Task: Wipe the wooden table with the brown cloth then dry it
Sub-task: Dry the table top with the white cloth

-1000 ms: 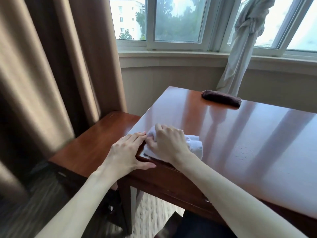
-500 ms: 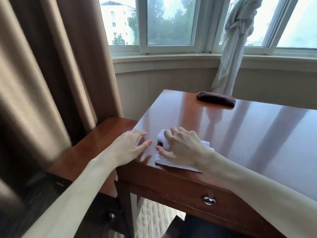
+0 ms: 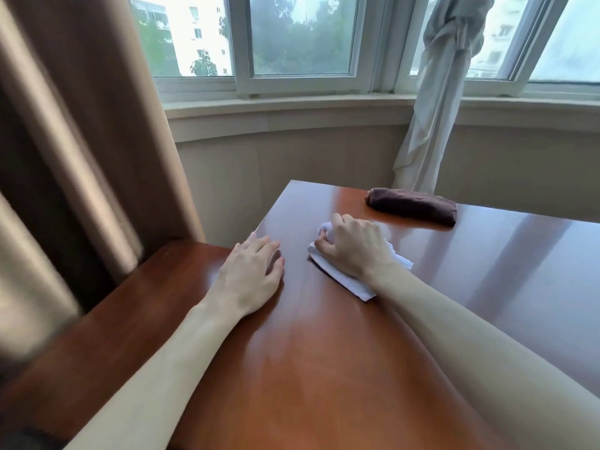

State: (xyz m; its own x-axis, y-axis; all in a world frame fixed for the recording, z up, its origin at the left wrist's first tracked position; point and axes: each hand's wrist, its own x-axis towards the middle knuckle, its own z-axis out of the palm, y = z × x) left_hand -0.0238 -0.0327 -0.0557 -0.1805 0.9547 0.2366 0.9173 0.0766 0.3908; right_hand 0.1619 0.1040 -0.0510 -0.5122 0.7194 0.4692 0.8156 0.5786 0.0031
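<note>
**Drying pass under way, brown cloth set aside**

The brown cloth (image 3: 411, 206) lies rolled on the bench (image 3: 324, 368) in the upper right of the frame, near the far edge and well apart from both hands. Judging from that, the wiping step looks finished.

The right hand (image 3: 352, 246) sits at frame centre with its grip clenched over a white cloth (image 3: 341, 280), fingers curled into the bunched part and the loose end trailing toward the lower right. This reads as the drying step, in progress at the bench's left half.

The left hand (image 3: 251, 276) lies flat on the bench near its left edge, grip released, holding nothing.

What is left, as far as one can judge: drying the rest of the surface, notably the wide right side. Whether any damp remains cannot be told from the glossy reflections.
</note>
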